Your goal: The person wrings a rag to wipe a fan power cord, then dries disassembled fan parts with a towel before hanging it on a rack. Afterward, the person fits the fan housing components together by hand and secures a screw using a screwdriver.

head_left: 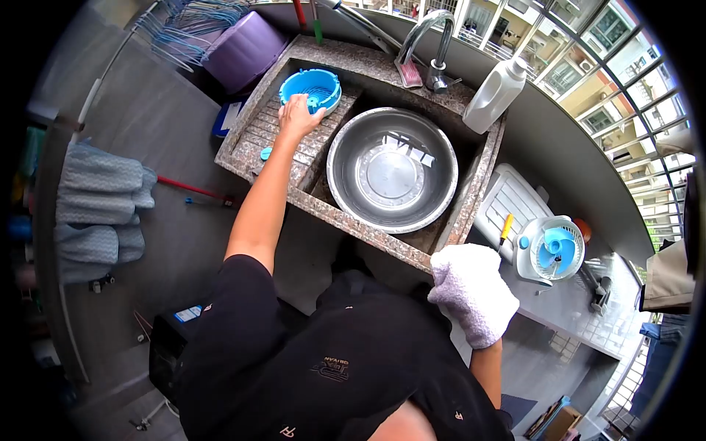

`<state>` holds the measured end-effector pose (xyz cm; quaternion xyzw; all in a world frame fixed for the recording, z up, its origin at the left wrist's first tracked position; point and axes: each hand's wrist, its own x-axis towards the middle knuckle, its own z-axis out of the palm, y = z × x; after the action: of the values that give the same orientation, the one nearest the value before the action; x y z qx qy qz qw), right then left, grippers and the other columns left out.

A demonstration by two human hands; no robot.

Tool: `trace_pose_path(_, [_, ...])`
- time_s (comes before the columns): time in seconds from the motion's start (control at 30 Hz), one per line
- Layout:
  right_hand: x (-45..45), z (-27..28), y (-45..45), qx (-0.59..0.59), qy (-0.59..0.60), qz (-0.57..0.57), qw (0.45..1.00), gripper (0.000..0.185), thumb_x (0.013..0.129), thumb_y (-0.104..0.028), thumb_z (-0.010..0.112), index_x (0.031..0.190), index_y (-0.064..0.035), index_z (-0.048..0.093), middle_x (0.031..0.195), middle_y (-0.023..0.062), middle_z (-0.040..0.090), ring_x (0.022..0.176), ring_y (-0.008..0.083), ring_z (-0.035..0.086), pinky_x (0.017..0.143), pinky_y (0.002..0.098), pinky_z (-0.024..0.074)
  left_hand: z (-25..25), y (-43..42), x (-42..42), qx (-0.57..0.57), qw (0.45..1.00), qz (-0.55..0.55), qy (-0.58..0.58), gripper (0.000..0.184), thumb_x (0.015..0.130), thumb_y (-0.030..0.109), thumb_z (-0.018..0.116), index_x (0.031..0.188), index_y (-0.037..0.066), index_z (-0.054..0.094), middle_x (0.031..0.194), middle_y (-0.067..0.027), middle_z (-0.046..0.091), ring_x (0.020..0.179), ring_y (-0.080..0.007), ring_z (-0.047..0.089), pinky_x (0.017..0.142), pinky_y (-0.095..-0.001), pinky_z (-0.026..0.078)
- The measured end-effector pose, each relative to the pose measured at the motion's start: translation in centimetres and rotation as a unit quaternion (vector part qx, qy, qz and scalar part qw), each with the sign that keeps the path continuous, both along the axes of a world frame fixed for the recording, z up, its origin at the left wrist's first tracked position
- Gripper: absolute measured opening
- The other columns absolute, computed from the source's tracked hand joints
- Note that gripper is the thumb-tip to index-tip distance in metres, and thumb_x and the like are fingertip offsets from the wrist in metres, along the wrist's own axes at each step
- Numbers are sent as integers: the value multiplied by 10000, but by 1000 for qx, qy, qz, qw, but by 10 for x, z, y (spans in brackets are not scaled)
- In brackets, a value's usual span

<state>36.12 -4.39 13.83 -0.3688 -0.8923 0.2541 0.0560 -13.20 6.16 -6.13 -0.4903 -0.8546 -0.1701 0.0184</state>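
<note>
My left hand [296, 116] grips the near rim of a round blue basket [323, 79], which stands on the ribbed ledge at the left of the stone sink [309, 195]. A fluffy white cloth [474, 294] covers my right hand, so its fingers are hidden. That hand is beyond the sink's front right corner. In the sink basin sits a wide metal bowl [342, 173], with reflections showing inside it. A small turquoise cap [266, 153] lies on the ledge near my left forearm.
Behind the sink are a chrome faucet [437, 77] and a white bottle [494, 95]. A purple tub [246, 53] stands at the back left. On the right counter are a small fan [557, 250] and a yellow-handled tool [507, 226]. Grey cloths [103, 198] hang at left.
</note>
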Motion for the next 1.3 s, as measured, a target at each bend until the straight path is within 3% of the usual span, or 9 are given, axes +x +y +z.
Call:
trace_pose_path(0.07, [-33, -8, 0, -19, -1, -31, 999, 195, 664, -171, 722, 781, -85, 591, 793, 129, 580, 837, 356, 618, 755, 465, 470, -30, 31, -21, -4, 998, -29, 59, 730, 836, 574, 710, 1347, 59, 620, 1375, -149, 603, 1313, -316, 549, 1200, -510, 276])
trace_pose_path(0.17, [-73, -20, 0, -45, 5, -68, 997, 212, 678, -133, 707, 837, -64, 586, 824, 144, 578, 851, 359, 616, 777, 468, 475, -37, 56, -38, -165, 980, -102, 51, 636, 840, 534, 729, 1293, 93, 658, 1290, -148, 656, 1236, -324, 610, 1135, -501, 387])
trace_pose_path(0.3, [-102, -17, -9, -62, 3, -106, 992, 253, 712, -146, 695, 912, -64, 563, 902, 144, 562, 914, 358, 591, 823, 472, 453, -72, 67, -64, -112, 979, -168, -2, 440, 866, 404, 759, 1209, 136, 698, 1119, -165, 721, 1035, -360, 702, 863, -489, 565])
trace_pose_path(0.53, [-126, -22, -24, -76, 22, -123, 989, 326, 774, -169, 675, 1042, -63, 524, 1036, 145, 533, 1023, 356, 546, 902, 480, 415, -56, 70, -96, -20, 973, -179, -148, 380, 898, 403, 746, 1124, 99, 728, 1026, -191, 734, 906, -368, 710, 831, -458, 556])
trace_pose_path(0.57, [-126, -24, -24, -73, 27, -125, 989, 336, 782, -172, 672, 1061, -63, 518, 1056, 145, 529, 1039, 356, 540, 914, 481, 410, -31, 60, -91, 6, 962, -191, -196, 400, 940, 425, 715, 1125, 71, 726, 989, -155, 750, 825, -287, 715, 771, -388, 560])
trace_pose_path(0.67, [-119, -28, -23, -58, 48, -135, 988, 368, 809, -181, 663, 1116, -63, 501, 1113, 145, 517, 1086, 355, 521, 948, 484, 394, 13, 24, -63, 140, 824, -129, -534, 372, 1000, 397, 658, 1073, 40, 732, 902, -86, 748, 799, -206, 709, 721, -357, 558])
trace_pose_path(0.83, [-90, -31, -27, -33, 92, -161, 982, 420, 852, -198, 649, 1209, -62, 473, 1210, 145, 497, 1165, 353, 490, 1005, 490, 366, 96, -47, 12, 228, 621, -84, -745, 471, 1046, 334, 582, 1399, 33, 500, 1227, -99, 659, 1066, -179, 673, 908, -341, 570])
trace_pose_path(1.1, [-42, -54, -32, -12, 176, -204, 963, 505, 922, -223, 625, 1358, -62, 428, 1364, 145, 465, 1290, 351, 439, 1096, 498, 323, 97, -81, 113, 248, 497, -43, -831, 466, 1031, 363, 533, 1337, 16, 585, 1231, -117, 695, 1089, -229, 682, 938, -387, 553])
trace_pose_path(1.3, [24, -95, -67, 34, 249, -334, 909, 569, 974, -243, 608, 1470, -61, 394, 1479, 145, 441, 1385, 349, 401, 1164, 505, 290, 110, -94, 178, 171, 525, -65, -831, 521, 1041, 377, 468, 1386, -9, 520, 1244, -152, 674, 1115, -257, 681, 963, -394, 557])
